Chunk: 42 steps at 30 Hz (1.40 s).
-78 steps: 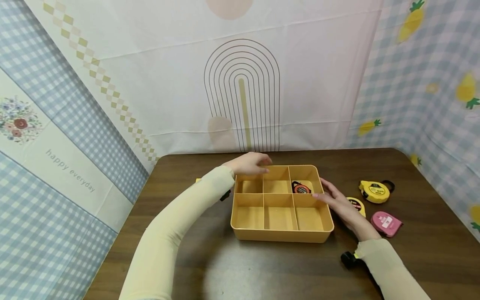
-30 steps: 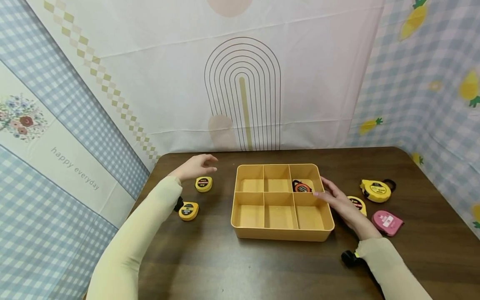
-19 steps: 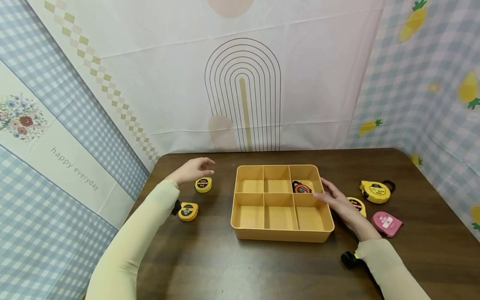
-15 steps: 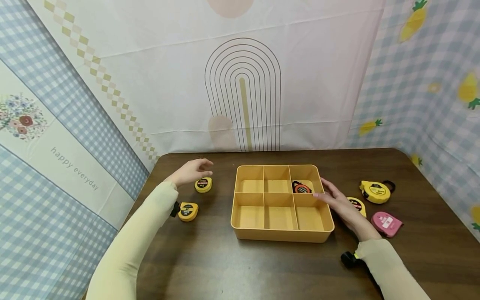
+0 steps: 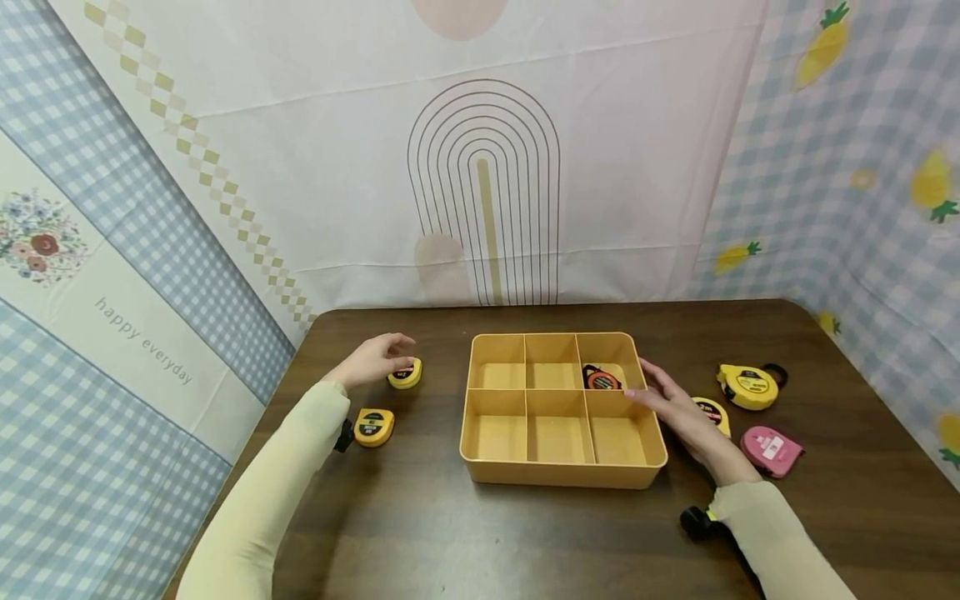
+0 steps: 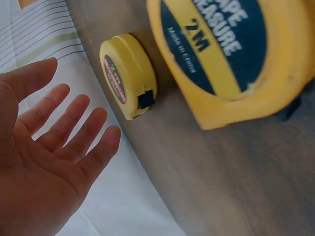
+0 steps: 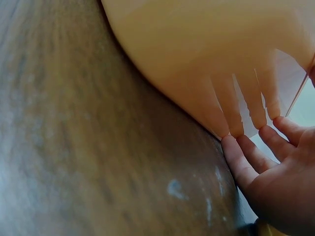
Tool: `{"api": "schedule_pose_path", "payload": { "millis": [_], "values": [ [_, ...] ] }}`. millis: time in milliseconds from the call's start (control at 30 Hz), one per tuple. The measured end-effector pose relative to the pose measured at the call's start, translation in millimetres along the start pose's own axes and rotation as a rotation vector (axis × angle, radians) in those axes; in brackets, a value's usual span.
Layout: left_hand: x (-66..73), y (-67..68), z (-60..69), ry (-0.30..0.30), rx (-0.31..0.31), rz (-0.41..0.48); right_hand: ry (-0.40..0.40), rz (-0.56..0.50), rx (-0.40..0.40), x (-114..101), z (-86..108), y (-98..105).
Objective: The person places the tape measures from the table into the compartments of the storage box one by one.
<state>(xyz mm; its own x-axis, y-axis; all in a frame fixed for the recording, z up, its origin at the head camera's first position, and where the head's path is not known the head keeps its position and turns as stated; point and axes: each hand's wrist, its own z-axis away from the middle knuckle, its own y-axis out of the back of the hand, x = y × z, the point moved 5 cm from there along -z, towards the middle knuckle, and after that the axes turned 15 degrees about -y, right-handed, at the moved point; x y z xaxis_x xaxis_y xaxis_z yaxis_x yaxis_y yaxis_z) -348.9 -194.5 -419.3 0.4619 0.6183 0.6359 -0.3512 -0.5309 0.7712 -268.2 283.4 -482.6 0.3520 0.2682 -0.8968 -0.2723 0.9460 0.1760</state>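
Observation:
My left hand (image 5: 371, 358) hovers with loosely bent fingers over a small yellow tape measure (image 5: 405, 380) at the table's left. In the left wrist view the palm faces that tape measure (image 6: 130, 73), with a gap between them. Nearer the wrist lies a second, orange-yellow tape measure (image 5: 373, 427). A yellow six-compartment box (image 5: 562, 474) stands mid-table. My right hand (image 5: 678, 417) holds its right side, thumb over the rim and fingertips against the outer wall (image 7: 197, 73). An orange-and-black tape measure (image 5: 602, 380) lies in the box's far right compartment.
Right of the box lie a yellow tape measure with a black strap (image 5: 750, 387), a pink one (image 5: 771, 451) and a yellow one (image 5: 714, 413) partly behind my right hand. A patterned cloth (image 5: 630, 167) hangs along the table's (image 5: 465, 550) back edge.
My left hand has moved from above the box's far left corner to the left, then lowered toward the small yellow tape measure. The right hand and box have stayed in place.

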Motion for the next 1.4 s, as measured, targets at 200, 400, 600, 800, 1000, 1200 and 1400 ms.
{"api": "schedule_pose_path", "payload": {
  "millis": [200, 400, 600, 800, 1000, 1200, 1400],
  "values": [
    [-5.1, -2.9, 0.8, 0.01, 0.016, 0.001, 0.002, 0.009, 0.007, -0.6, -2.7, 2.2],
    [-10.2, -8.3, 3.4, 0.031, -0.003, -0.025, -0.006, 0.016, 0.002, 0.2, -2.2, 0.0],
    [-11.5, -12.9, 6.7, 0.073, -0.039, -0.008, -0.001, 0.002, -0.001, -1.0, 0.4, -1.0],
    [-12.9, -14.5, 6.1, 0.05, -0.047, -0.044, -0.003, 0.002, 0.004, 0.1, 0.9, 0.7],
    [-15.8, -16.1, 9.9, 0.064, -0.059, -0.045, -0.003, 0.009, 0.006, 3.1, -2.3, 0.9],
    [-16.8, -17.1, 11.4, 0.069, -0.086, -0.061, -0.008, 0.003, 0.005, 2.7, -2.8, -0.6],
    [-14.0, -18.9, 6.4, 0.026, -0.118, -0.099, -0.003, 0.012, 0.007, 2.2, -0.3, 0.9]
  ]
}}
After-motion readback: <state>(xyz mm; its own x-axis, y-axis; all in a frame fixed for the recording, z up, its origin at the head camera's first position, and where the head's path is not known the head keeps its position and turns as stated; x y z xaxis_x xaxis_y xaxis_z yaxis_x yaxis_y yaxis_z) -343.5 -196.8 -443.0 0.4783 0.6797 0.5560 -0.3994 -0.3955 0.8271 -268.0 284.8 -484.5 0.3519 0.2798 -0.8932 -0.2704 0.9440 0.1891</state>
